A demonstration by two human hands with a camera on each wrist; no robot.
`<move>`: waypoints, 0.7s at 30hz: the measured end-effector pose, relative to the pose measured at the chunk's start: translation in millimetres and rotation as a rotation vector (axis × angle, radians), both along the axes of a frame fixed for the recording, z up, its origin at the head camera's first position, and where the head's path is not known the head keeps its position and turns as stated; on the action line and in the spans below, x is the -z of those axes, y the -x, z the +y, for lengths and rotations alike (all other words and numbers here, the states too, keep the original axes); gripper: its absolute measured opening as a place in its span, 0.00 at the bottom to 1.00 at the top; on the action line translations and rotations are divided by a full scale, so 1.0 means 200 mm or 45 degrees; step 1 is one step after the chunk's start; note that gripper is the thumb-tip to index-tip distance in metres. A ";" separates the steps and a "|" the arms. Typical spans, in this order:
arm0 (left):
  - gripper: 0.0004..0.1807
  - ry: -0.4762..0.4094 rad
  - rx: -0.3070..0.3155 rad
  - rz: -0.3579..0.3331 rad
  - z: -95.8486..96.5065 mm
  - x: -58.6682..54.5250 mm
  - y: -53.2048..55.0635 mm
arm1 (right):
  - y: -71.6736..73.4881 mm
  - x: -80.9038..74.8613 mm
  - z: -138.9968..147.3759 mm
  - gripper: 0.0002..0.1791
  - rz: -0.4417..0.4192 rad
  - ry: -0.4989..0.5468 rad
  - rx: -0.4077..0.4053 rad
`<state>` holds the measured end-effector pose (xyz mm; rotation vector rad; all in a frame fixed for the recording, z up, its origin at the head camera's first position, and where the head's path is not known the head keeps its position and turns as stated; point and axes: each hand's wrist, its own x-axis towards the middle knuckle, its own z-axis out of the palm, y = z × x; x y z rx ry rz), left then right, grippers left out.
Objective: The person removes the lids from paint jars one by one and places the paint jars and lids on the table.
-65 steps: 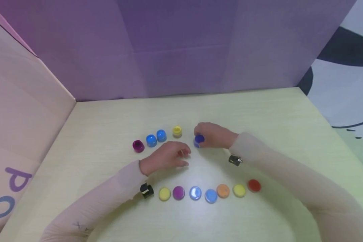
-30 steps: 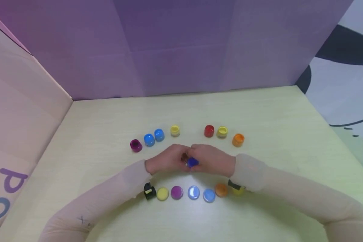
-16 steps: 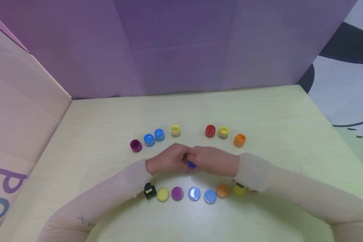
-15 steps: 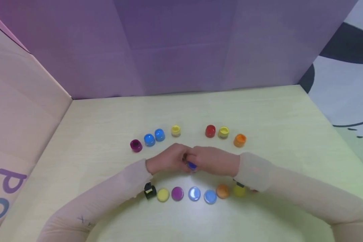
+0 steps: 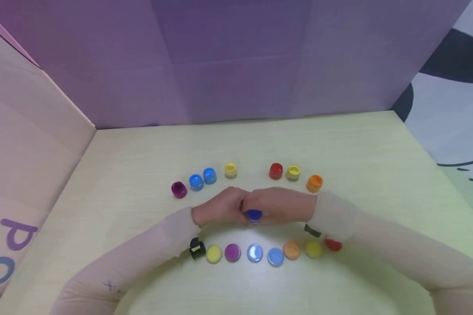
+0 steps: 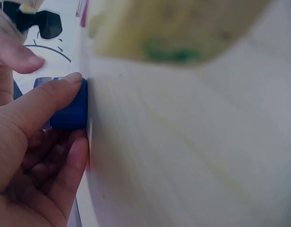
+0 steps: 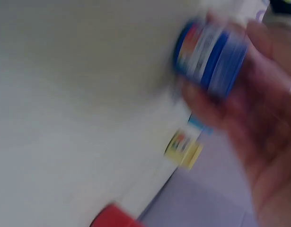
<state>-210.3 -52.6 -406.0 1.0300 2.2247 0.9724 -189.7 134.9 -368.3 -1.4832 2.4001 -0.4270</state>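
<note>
A small dark blue paint jar (image 5: 254,216) stands at the table's middle with a lid on top. My left hand (image 5: 221,205) holds its body between thumb and fingers, as the left wrist view shows. Over the jar is my right hand (image 5: 281,204); in the left wrist view its thumb is apart from the lid. Blurred in the right wrist view, the labelled blue jar (image 7: 209,56) has right-hand fingers beside it, and whether they touch it I cannot tell. Part of the jar is hidden by the hands in the head view.
Behind the hands stand lidless jars: purple (image 5: 179,190), two light blue (image 5: 196,182), yellow (image 5: 230,170), red (image 5: 276,171), another yellow (image 5: 293,173) and orange (image 5: 314,183). Several loose lids lie in front, including a purple lid (image 5: 232,253) and a red lid (image 5: 333,244). A purple wall (image 5: 236,87) closes the back.
My right hand has brought the blue jar from the back row to my left hand. Over the last half second the right hand shifted slightly right, baring more of the jar's top.
</note>
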 end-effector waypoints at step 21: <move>0.21 0.054 -0.001 0.078 0.00 0.01 0.01 | -0.07 -0.04 -0.06 0.18 -0.018 -0.116 0.382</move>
